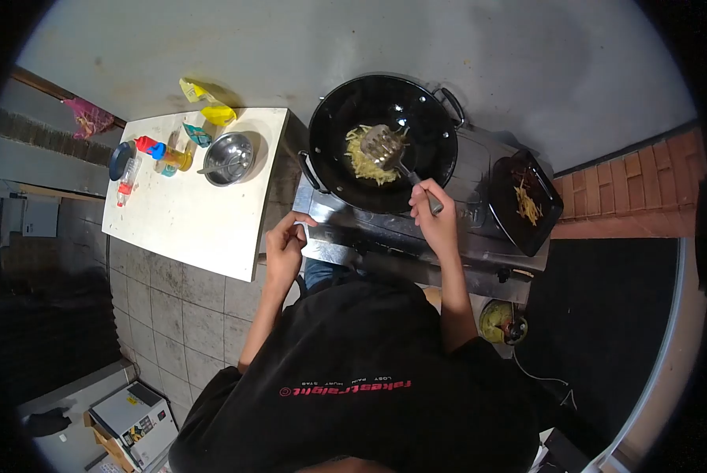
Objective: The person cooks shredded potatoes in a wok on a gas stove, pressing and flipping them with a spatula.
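Observation:
My right hand (434, 211) is closed round the handle of a slotted spatula (383, 147). Its metal head rests in a large black wok (337, 177), over pale yellow strips of food (363, 167) that look like cut potato. The wok has two loop handles and sits on a gas stove (468, 169). My left hand (287, 243) is held low beside the wok's left handle, apart from it. Its index finger reaches out while the other fingers curl loosely, and nothing shows in it.
On the white table (203, 229) to the left stand a steel bowl (229, 159) with a spoon, several bottles (172, 155) and a yellow packet (218, 115). A black tray (501, 201) with more strips lies right of the wok. A grey wall (519, 79) rises behind.

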Available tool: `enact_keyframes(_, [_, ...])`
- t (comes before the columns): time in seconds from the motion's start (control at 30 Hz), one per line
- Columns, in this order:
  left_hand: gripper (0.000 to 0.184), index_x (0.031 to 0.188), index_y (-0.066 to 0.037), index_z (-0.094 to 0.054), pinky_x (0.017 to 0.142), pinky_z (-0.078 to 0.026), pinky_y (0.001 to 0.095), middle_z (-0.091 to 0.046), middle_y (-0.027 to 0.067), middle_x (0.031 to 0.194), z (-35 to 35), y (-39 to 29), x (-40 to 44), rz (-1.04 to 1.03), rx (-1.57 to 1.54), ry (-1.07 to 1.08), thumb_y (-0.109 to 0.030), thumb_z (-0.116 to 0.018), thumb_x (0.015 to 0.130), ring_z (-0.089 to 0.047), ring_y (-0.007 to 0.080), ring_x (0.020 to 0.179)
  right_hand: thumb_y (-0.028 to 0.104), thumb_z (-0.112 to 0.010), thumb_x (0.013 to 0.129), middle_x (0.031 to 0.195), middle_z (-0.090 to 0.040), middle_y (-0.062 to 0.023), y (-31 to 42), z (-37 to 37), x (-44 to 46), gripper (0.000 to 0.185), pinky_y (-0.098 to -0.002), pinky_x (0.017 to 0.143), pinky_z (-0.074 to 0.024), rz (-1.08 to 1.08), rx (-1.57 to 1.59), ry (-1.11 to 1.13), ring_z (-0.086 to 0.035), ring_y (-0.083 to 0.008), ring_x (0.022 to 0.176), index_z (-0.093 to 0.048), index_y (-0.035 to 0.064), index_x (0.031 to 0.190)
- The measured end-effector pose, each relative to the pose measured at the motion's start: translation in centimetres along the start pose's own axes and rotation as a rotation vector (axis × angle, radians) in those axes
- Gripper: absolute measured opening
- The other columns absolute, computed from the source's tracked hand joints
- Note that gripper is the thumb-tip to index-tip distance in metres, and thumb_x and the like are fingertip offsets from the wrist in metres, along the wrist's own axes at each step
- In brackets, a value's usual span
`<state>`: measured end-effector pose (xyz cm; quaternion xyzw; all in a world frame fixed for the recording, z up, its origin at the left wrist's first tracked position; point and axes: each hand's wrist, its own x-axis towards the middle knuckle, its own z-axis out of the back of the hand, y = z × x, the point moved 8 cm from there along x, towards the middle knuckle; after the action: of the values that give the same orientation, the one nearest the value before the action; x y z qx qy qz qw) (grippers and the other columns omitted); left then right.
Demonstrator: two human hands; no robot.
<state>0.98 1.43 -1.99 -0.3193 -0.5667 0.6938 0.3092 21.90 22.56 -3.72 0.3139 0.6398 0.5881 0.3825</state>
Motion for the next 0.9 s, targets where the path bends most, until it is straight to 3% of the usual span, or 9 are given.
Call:
enact_keyframes(0.07, [0.051, 0.097, 0.004, -0.065, 0.055, -0.022, 0.0235, -0.036, -0.0052, 0.065, 0.8, -0.1, -0.1, 0.010, -0.028, -0.054, 0.014, -0.029, 0.063, -0.031, 0.0059, 0.060, 0.017, -0.061, 0.101, 0.078, -0.060, -0.0091, 2.7, -0.3, -0.5, 0.018, -0.0319, 0.065, -0.0482, 0.272, -0.353, 0.011, -0.062, -0.0190, 0.071, -0.061, 0.0010, 0.093])
enact_keyframes(0.1, [0.051, 0.097, 0.004, -0.065, 0.055, -0.022, 0.0235, -0.036, -0.0052, 0.065, 1.0, -0.3, 0.0, 0.010, -0.029, -0.059, 0.014, -0.029, 0.063, -0.031, 0.0059, 0.060, 0.017, -0.061, 0.101, 0.078, -0.060, -0.0091, 3.3, -0.3, -0.7, 0.018, -0.0319, 0.065, -0.0482, 0.274, -0.353, 0.015, -0.062, -0.0190, 0.071, -0.061, 0.0010, 0.093])
enact_keyframes(0.17, [0.051, 0.097, 0.004, -0.065, 0.055, -0.022, 0.0235, -0.036, -0.0050, 0.065, 2.0, -0.5, -0.2, 0.009, -0.034, -0.113, 0.014, -0.030, 0.063, -0.031, 0.0059, 0.059, 0.008, -0.061, 0.097, 0.085, -0.060, -0.0134, 5.9, -0.9, -1.9, 0.009, -0.0372, 0.075, -0.0489, 0.407, -0.460, 0.093, -0.063, -0.0299, 0.080, -0.060, -0.0001, 0.096])
enact_keyframes(0.27, [0.050, 0.098, 0.003, -0.065, 0.054, -0.022, 0.0238, -0.037, -0.0047, 0.065, 2.8, -0.5, -0.3, 0.001, -0.063, -0.113, 0.014, -0.030, 0.063, -0.031, 0.0060, 0.059, 0.003, -0.060, 0.094, 0.088, -0.061, -0.0152, 7.5, -1.3, -2.9, 0.007, -0.0383, 0.076, -0.0497, 0.435, -0.501, 0.127, -0.063, -0.0351, 0.082, -0.062, 0.0012, 0.100])
enact_keyframes(0.47, [0.051, 0.099, 0.003, -0.066, 0.055, -0.023, 0.0240, -0.035, -0.0044, 0.064, 2.7, 0.1, 0.4, 0.011, -0.066, -0.098, 0.018, -0.030, 0.066, -0.031, 0.0062, 0.060, 0.002, -0.061, 0.092, 0.094, -0.058, -0.0160, 8.2, -2.6, -4.8, 0.017, -0.0409, 0.077, -0.0503, 0.401, -0.537, 0.238, -0.062, -0.0373, 0.087, -0.064, 0.0034, 0.108])
enact_keyframes(0.73, [0.048, 0.099, 0.003, -0.065, 0.055, -0.023, 0.0234, -0.037, -0.0048, 0.065, 1.8, -0.6, 2.1, 0.014, -0.057, -0.075, 0.014, -0.032, 0.067, -0.032, 0.0057, 0.060, 0.002, -0.061, 0.092, 0.093, -0.056, -0.0158, 6.2, -3.8, -2.9, 0.017, -0.0417, 0.074, -0.0494, 0.338, -0.568, 0.209, -0.061, -0.0381, 0.083, -0.063, 0.0047, 0.108])
enact_keyframes(0.8, [0.049, 0.100, 0.003, -0.066, 0.055, -0.024, 0.0230, -0.038, -0.0049, 0.066, 1.7, -0.6, 2.2, 0.014, -0.049, -0.042, 0.014, -0.032, 0.066, -0.032, 0.0057, 0.060, 0.003, -0.060, 0.094, 0.085, -0.057, -0.0130, 7.3, -3.6, -2.7, 0.013, -0.0382, 0.069, -0.0491, 0.453, -0.543, 0.080, -0.063, -0.0299, 0.076, -0.063, 0.0041, 0.107])
enact_keyframes(0.83, [0.049, 0.100, 0.003, -0.066, 0.055, -0.024, 0.0230, -0.038, -0.0049, 0.066, 1.7, -0.6, 2.2, 0.014, -0.047, -0.040, 0.014, -0.032, 0.066, -0.032, 0.0057, 0.060, 0.003, -0.060, 0.094, 0.085, -0.057, -0.0130, 7.0, -3.5, -2.5, 0.013, -0.0382, 0.069, -0.0491, 0.452, -0.541, 0.078, -0.063, -0.0299, 0.076, -0.063, 0.0041, 0.107])
enact_keyframes(0.9, [0.049, 0.100, 0.003, -0.066, 0.055, -0.024, 0.0230, -0.038, -0.0049, 0.066, 1.9, -0.6, 2.1, 0.025, -0.040, -0.071, 0.014, -0.032, 0.066, -0.032, 0.0057, 0.061, 0.006, -0.059, 0.096, 0.075, -0.058, -0.0074, 4.6, -1.5, -1.5, 0.009, -0.0334, 0.063, -0.0476, 0.280, -0.273, -0.065, -0.062, -0.0174, 0.069, -0.062, 0.0040, 0.104])
